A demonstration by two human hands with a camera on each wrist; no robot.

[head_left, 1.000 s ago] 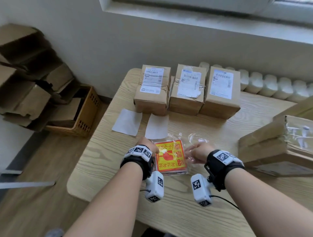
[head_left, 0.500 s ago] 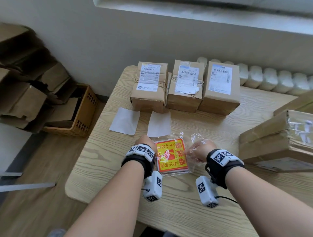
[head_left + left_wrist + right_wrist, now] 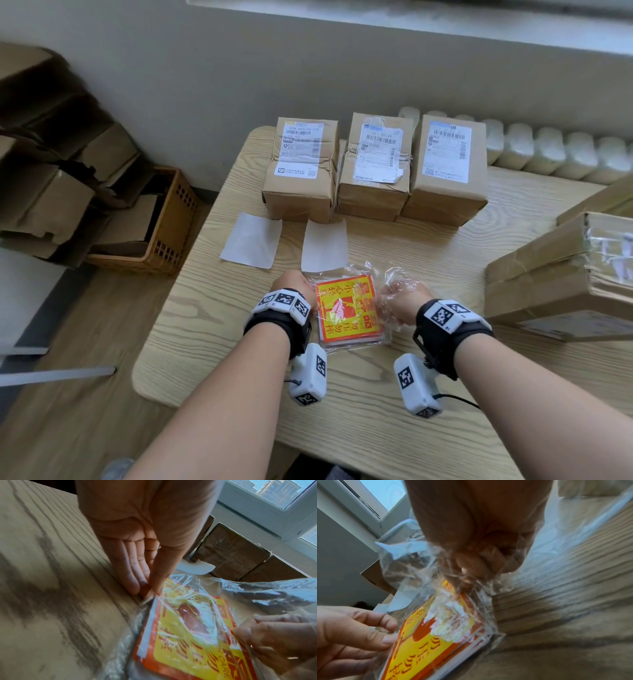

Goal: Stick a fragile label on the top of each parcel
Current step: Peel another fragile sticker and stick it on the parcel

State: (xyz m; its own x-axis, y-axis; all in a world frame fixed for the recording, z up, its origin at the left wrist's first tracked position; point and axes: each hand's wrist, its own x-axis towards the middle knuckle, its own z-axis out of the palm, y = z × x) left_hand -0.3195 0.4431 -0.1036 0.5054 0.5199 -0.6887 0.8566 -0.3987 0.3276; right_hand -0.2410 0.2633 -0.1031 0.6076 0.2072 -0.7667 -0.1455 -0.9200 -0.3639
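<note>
This looks like a small parcel-packing room in an office or home. Three brown paper-wrapped parcels with white shipping labels (image 3: 375,164) stand in a row on a pale wood-grain table (image 3: 212,329), near a white ribbed radiator (image 3: 555,154) under a window. Flattened brown cardboard boxes (image 3: 51,185) pile around an orange-brown lattice crate (image 3: 171,222) on the wooden floor.

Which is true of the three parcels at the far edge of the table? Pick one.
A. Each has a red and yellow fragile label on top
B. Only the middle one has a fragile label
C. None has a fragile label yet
C. The three parcels carry only white shipping labels; the fragile labels lie in the bag between both hands.
</note>
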